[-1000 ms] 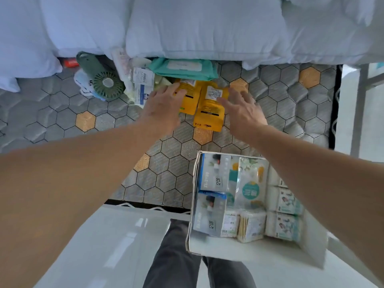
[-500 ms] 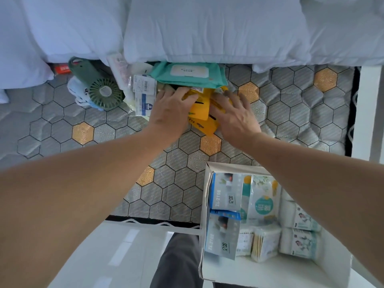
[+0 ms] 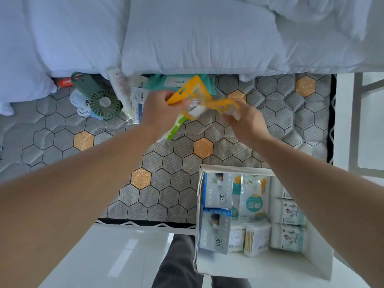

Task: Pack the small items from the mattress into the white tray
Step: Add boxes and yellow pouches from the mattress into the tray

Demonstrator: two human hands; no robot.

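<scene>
We find the left hand (image 3: pixel 160 110) and right hand (image 3: pixel 247 121) each grasping a light, crinkly yellow pack (image 3: pixel 190 92), best pinched at stiff edges, tray (image 3: pixel 232 265) at 5 o'clock.

A hexagon-quilted mattress (image 3: pixel 182 163) carries white pillows (image 3: pixel 199 36). A green fan (image 3: pixel 99 98), a teal wipes pack (image 3: pixel 166 82) and the white tray (image 3: pixel 209 169) lie on it

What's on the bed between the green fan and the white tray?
Nothing sits there. In the head view, only bare hexagon-patterned mattress stretches from the green fan to the white tray, though the left forearm crosses above part of it.
</scene>
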